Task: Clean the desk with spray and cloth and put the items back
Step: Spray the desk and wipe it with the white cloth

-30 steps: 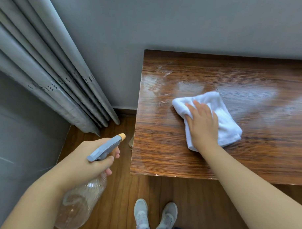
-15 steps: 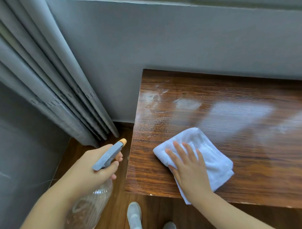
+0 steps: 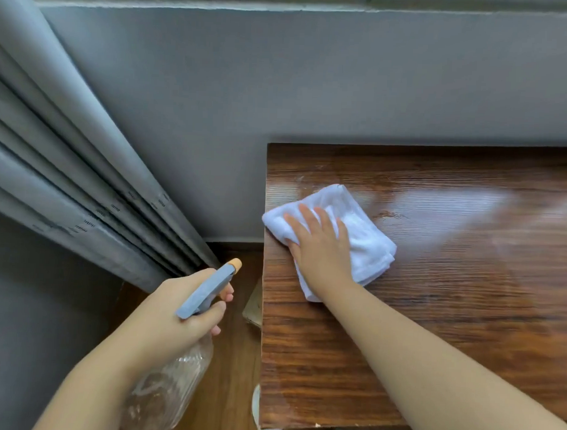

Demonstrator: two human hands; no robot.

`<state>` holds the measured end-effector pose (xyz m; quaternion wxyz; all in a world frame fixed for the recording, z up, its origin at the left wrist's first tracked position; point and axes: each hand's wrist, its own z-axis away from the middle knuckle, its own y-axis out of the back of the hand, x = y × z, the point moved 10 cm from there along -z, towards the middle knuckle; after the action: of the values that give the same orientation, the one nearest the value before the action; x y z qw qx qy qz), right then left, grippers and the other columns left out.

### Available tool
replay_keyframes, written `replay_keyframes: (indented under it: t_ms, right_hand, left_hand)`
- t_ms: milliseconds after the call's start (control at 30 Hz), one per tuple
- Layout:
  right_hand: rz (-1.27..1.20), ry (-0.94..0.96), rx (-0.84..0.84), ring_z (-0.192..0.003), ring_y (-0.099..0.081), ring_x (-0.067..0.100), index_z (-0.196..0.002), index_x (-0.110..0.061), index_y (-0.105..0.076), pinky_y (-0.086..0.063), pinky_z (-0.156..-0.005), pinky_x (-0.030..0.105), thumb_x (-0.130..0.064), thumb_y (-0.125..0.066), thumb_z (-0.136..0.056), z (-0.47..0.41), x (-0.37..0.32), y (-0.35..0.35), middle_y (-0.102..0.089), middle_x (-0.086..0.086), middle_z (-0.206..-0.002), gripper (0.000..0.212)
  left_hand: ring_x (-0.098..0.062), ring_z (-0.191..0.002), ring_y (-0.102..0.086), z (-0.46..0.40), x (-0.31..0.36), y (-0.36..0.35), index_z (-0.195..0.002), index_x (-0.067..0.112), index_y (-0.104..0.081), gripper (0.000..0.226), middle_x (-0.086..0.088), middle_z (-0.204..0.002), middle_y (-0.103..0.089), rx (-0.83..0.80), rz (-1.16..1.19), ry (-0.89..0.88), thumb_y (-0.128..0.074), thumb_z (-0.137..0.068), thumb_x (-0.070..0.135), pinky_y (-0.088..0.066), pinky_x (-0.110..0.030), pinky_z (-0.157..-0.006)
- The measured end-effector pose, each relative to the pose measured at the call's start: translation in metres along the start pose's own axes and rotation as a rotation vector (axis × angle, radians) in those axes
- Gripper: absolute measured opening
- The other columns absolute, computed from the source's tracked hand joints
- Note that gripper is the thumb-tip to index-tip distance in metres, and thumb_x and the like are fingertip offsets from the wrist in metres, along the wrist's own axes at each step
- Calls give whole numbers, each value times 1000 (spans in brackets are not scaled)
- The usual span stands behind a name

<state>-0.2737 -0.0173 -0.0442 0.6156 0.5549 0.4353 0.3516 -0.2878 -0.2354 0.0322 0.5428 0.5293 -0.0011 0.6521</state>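
We are pressing the white cloth (image 3: pixel 355 236), mid-frame at the desk (image 3: pixel 432 332) left edge, under right hand (image 3: pixel 319 248), fingers straight, spread. Left hand (image 3: pixel 172 314) is gripping spray bottle (image 3: pixel 187 356), lower left. Risk: cloth overshooting the edge, dropping

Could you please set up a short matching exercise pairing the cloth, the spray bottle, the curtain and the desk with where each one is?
Things:
1. cloth
2. spray bottle
3. curtain
4. desk

Places:
A. hanging at the left
B. against the grey wall
C. under the right hand
D. held in the left hand, off the desk

Pairs: 1-C, 2-D, 3-A, 4-B
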Motion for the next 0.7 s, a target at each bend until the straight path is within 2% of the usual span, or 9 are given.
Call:
replay_keyframes:
  t_ms: [100, 233, 333, 400, 533, 700]
  right_hand:
    - [22, -144, 4, -144, -20, 21, -143, -35, -37, -17, -112, 47, -38, -40, -99, -22, 42, 4, -25, -7, -157, 44]
    - [1, -222, 31, -139, -27, 22, -137, -34, -45, -27, -107, 47, -37, -42, -98, -9, 71, 8, -32, -6, -154, 40]
    - [-21, -228, 33, -136, -33, 23, -135, -33, -46, -33, -104, 48, -41, -32, -96, 22, 74, 8, -38, -4, -150, 42]
    - [-26, -223, 17, -134, -35, 23, -134, -32, -48, -35, -103, 48, -43, -27, -93, 51, 71, 8, -42, -2, -148, 48]
    - [39, -149, 46, -131, -38, 27, -134, -32, -45, -31, -102, 48, -37, -35, -88, 102, 41, 6, -47, 0, -145, 47]
    - [65, 13, 26, -132, -38, 27, -132, -34, -48, -27, -103, 48, -38, -36, -88, 85, -5, -3, -44, -2, -148, 46]
  left_hand:
    - [-13, -73, -75, -11, -2, 7, -98, 32, -66, 14, 3, -97, -73, -26, -22, -19, -63, -93, 19, -60, -32, -74]
    - [-12, -76, -75, -21, -3, 12, -100, 32, -64, 14, 8, -100, -72, -57, -45, -43, -63, -93, 20, -60, -29, -73]
    - [-11, -74, -74, -25, -4, 16, -100, 33, -64, 14, 8, -100, -71, -64, -50, -55, -62, -93, 21, -61, -33, -75]
    - [-12, -74, -74, -27, -3, 19, -99, 33, -64, 15, 8, -100, -71, -64, -39, -61, -62, -93, 20, -61, -35, -75]
    - [-11, -74, -74, -33, -3, 23, -98, 34, -64, 14, 8, -100, -71, -68, -40, -64, -61, -93, 21, -60, -35, -77]
    - [-10, -76, -74, -42, -6, 25, -101, 33, -63, 13, 9, -102, -70, -61, -32, -43, -61, -94, 22, -61, -31, -76]
